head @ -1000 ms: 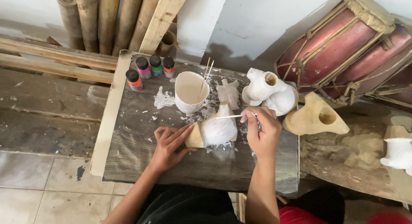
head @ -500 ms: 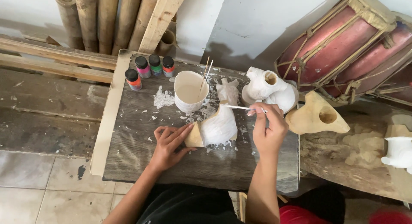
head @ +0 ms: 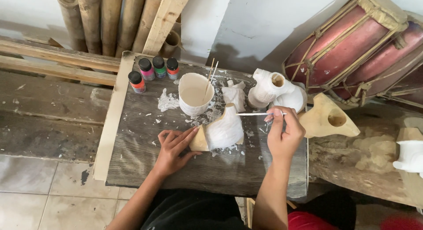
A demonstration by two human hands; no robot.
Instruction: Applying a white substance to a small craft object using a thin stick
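Near the centre of the frame, the left hand (head: 175,151) presses flat on the bare, unpainted end of a carved wooden figure (head: 219,132) that lies on the grey plank bench (head: 145,168), fingers spread narrow along it to keep it from shifting. The right hand (head: 284,135) pinches a thin brush (head: 257,114) between thumb and fingertips, held level with its tip at the upper edge of the figure's white-coated part. Judging from this, the step in hand is laying white undercoat on the carving: most of it is covered, while the end under the left hand is raw wood.

Just above the figure stands a white cup (head: 195,94) of paint with sticks in it; four small paint bottles (head: 152,72) sit at the bench's upper left. Two more whitened carvings (head: 273,90) rest toward the upper right, and an uncoated one (head: 328,117) lies right of the painting hand.

The next stroke would call for a steady, light touch along the edge, and the holding hand would likely need to shift before the bare end can be reached.
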